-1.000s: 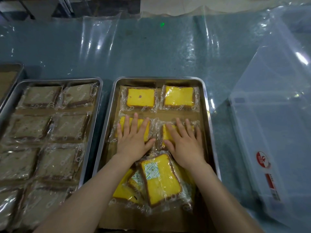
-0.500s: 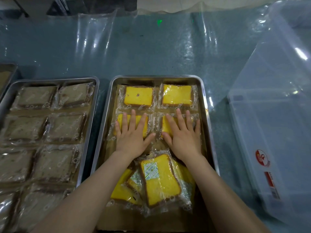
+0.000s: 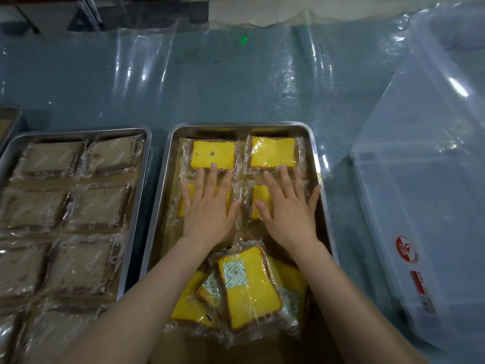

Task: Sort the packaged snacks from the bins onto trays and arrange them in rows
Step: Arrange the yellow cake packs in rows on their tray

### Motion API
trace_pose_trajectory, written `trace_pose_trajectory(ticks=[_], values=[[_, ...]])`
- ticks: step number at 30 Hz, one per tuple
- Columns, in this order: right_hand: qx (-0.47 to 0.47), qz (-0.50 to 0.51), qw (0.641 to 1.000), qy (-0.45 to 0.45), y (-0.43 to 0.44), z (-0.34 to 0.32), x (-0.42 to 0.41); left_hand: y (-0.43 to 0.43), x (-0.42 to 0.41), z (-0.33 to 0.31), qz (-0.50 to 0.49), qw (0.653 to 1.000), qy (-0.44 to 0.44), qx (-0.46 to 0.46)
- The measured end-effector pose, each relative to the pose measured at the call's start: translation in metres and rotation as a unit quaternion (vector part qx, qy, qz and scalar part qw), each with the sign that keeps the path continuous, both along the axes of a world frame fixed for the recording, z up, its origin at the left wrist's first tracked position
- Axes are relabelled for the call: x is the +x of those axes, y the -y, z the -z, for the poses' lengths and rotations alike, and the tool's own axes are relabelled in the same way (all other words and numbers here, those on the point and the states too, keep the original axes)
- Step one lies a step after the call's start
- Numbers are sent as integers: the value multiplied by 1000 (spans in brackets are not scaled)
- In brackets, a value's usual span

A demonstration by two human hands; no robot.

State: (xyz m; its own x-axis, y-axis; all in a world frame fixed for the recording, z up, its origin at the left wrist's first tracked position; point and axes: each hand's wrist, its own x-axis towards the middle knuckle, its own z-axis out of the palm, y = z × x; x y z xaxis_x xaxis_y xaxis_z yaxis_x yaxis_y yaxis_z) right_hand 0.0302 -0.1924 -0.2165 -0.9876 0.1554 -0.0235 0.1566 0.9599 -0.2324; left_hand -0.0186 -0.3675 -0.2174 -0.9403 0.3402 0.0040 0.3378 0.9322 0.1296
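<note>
Under left hand (image 3: 210,211) and right hand (image 3: 290,214), both flat with fingers spread: yellow cake packets (image 3: 259,198), pressed down, likely to square up a second row. Beyond fingertips: first row (image 3: 273,152), laid straight. Behind wrists: unsorted pile (image 3: 249,287), same tray (image 3: 236,126). Left of left hand: brown-cake tray (image 3: 78,206), filled in rows.
</note>
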Motion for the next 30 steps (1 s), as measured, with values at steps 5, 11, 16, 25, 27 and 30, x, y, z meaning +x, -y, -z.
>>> trace_pose_trajectory(ticks=[5,11,16,25,27,30], values=[[-21,6,1000,16,-3,-5,-33,-2,-33,3,8,998,43,-35],[2,-12,997,76,-11,0,-58,5,-43,12,2,996,56,-69],[6,-18,998,67,-10,1,-56,5,-45,17,4,996,49,-69],[18,6,1000,24,-11,-11,-36,16,-33,7,37,999,8,-19],[21,26,999,22,-11,-8,-19,25,-19,8,42,999,3,-28],[31,37,998,32,-6,1,3,34,1,13,33,997,28,-59]])
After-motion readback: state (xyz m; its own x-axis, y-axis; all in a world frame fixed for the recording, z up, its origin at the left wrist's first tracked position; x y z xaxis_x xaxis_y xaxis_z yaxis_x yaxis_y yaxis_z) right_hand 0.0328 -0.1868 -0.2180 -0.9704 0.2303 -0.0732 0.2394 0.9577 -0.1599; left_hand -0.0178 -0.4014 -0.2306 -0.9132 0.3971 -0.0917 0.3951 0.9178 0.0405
